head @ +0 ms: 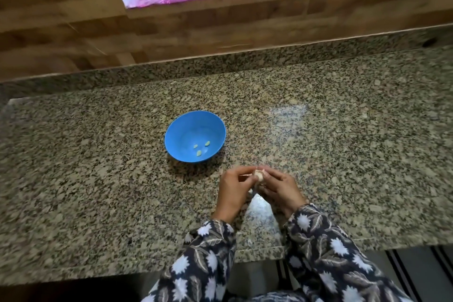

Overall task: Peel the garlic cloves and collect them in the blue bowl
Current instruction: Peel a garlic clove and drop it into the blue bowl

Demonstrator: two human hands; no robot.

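Early stage: three peeled cloves (201,147) sit in the blue bowl (171,135) at frame centre-left, while left hand (232,189) and right hand (279,186) both pinch the garlic bulb (259,176) just below-right of it, most cloves apparently left.

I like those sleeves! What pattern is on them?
The sleeves show white flowers and leaves on dark cloth; head view.

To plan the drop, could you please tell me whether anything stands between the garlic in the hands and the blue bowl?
Nothing visible does. The garlic sits pinched between the left hand and right hand; only granite counter lies between it and the blue bowl, ahead and to the left.
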